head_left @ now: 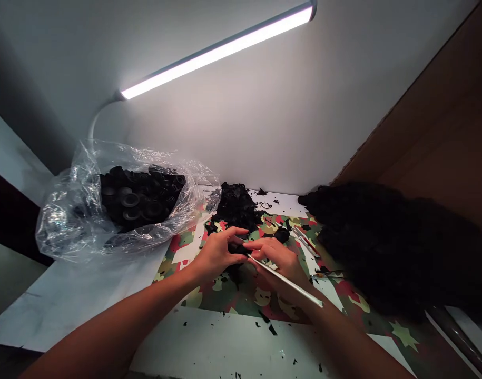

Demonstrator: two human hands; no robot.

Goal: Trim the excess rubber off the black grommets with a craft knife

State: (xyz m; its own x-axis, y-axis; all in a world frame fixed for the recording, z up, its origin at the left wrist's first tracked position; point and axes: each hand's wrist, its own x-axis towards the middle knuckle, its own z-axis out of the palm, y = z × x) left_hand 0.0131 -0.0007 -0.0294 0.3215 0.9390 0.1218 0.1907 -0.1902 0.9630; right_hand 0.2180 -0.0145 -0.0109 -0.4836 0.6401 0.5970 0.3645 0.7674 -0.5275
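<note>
Black part (236,247), partly hidden, held over patterned sheet (238,299): clear bag (59,223) of black round pieces (130,200) at left, then left hand (215,255) pinching the part, right hand (279,259) beside it pinching a slim pale tool (292,285) angled toward the part, dark heap (386,242) at far right.

Left hand (215,255) and right hand (278,258) are hiding most of the small black piece (236,247) between them plus the front tip of the pale stick (290,281), and both forearms (138,310) are running out at the bottom edge. Black heap (391,247) is blurring into shadow, single items not readable, while the right edge is cutting brown panel (434,121). Plastic bag (59,226) is obscuring the foot of the lamp (220,52), top edge is clipping its upper end, and dark scraps (272,329) are showing too small for labelling.
</note>
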